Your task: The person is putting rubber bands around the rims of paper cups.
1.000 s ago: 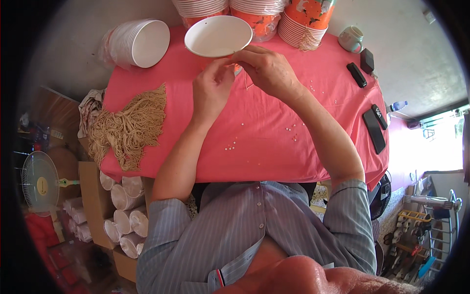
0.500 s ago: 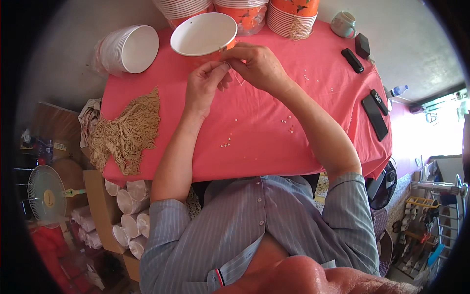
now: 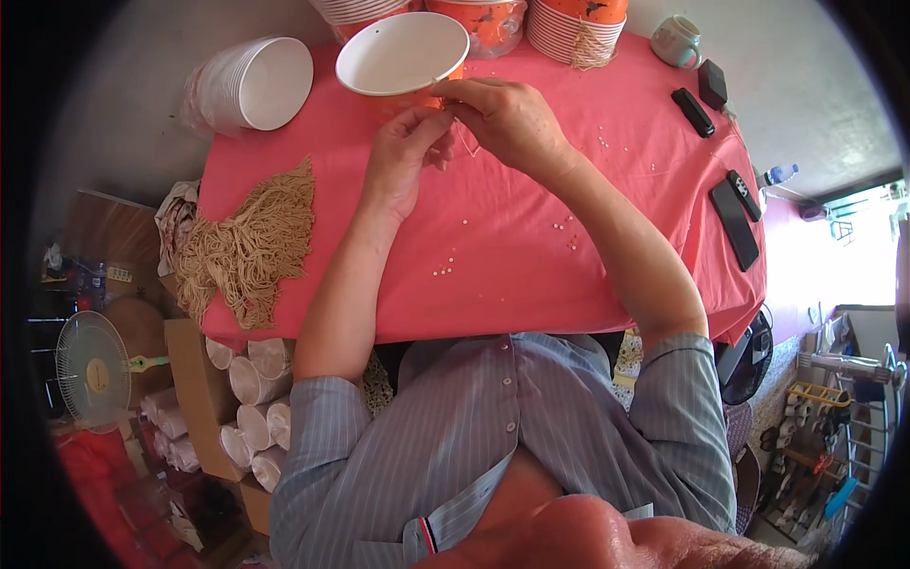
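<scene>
1. The left hand [image 3: 396,166] pinches its fingertips together at the near rim of the white-lined orange paper bowl [image 3: 403,52]; what the closed grip holds is too small to tell, possibly a thin cord.
2. The right hand [image 3: 507,119] meets it from the other side, fingers curled shut over the same spot on the rim and touching the bowl's orange wall.
3. To do this step well, the person would likely keep both grips close together at the rim and steady the light bowl, which stands just beyond the fingers on the pink tablecloth of the table [image 3: 531,275].
4. Just behind the grips, toward the body, small white beads [image 3: 453,268] lie scattered on the cloth; a sweeping forearm could roll them off.
5. Left of the left grip lies a bundle of tan string [image 3: 251,242], hanging over the table edge.
6. Farther left a stack of white paper bowls [image 3: 256,85] lies on its side.
7. Beyond the grips stand stacks of orange bowls [image 3: 573,24].
8. Far right sit a pale mug [image 3: 678,40] and dark flat devices [image 3: 735,223], well apart from the work.
</scene>
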### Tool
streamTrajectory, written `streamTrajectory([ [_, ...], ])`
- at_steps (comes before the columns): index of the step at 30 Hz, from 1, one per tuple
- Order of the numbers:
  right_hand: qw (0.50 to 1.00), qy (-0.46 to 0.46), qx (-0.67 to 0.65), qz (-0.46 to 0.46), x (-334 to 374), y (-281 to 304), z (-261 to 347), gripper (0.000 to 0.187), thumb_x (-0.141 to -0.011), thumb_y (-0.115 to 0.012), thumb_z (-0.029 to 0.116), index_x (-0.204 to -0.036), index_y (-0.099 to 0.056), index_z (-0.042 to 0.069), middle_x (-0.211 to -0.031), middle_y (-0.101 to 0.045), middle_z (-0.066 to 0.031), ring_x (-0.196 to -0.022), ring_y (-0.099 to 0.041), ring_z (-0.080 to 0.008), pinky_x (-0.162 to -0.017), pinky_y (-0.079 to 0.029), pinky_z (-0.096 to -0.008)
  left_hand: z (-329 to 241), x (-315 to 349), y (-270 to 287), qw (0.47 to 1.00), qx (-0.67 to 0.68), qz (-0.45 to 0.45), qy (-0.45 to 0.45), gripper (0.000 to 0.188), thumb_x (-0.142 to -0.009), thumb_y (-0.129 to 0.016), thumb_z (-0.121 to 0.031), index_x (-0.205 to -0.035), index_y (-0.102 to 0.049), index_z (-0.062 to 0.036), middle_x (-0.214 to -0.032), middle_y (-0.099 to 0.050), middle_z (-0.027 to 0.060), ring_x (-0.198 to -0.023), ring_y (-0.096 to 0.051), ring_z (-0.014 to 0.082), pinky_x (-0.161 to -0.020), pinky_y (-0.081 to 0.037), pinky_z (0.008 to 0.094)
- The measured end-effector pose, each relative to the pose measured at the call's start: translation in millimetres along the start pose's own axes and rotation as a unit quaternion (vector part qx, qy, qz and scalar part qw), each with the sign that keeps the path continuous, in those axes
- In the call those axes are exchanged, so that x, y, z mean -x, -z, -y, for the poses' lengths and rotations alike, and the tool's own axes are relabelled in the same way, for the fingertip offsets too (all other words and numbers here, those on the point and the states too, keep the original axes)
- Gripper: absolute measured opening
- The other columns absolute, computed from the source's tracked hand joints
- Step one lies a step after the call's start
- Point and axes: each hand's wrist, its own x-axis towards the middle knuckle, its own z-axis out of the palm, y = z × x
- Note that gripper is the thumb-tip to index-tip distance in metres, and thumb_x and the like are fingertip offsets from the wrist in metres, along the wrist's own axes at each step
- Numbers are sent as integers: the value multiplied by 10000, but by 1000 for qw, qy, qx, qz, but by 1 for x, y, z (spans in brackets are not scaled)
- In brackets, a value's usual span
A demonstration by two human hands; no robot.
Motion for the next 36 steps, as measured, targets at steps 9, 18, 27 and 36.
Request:
streamTrajectory([
  [9,999,-24,-6,24,-1,1,8,403,-957,-656,37,-1341,-716,146,-917,-803,-100,-814,-784,-301,-670,-618,-449,0,-1,2,1000,-8,-2,4,173,-1056,-740,-255,-1028,-719,-86,-849,-677,1,-720,-623,104,-642,-465,295],
  [18,997,-73,-14,23,0,0,8,286,-1088,-640,109,-1364,-715,93,-1083,-826,-105,-848,-792,-276,-739,-636,-403,2,-4,6,1000,-11,-1,8,187,-1062,-720,-270,-1002,-708,-93,-840,-681,5,-720,-633,109,-645,-471,298],
  [27,932,-269,-245,10,11,5,1,336,-1139,-575,207,-1384,-706,18,-1275,-800,-95,-1080,-756,-192,-934,-591,-337,3,-3,2,1000,7,-2,-6,186,-1078,-686,-245,-993,-694,-80,-856,-691,32,-763,-643,142,-691,-504,316],
  [36,757,-385,-520,92,26,-16,-17,391,-1121,-602,268,-1350,-730,-22,-1206,-793,-127,-1089,-754,-202,-947,-604,-354,8,-5,8,999,-2,18,-46,165,-1075,-666,-212,-995,-695,-69,-848,-670,26,-762,-620,135,-716,-500,314],
])
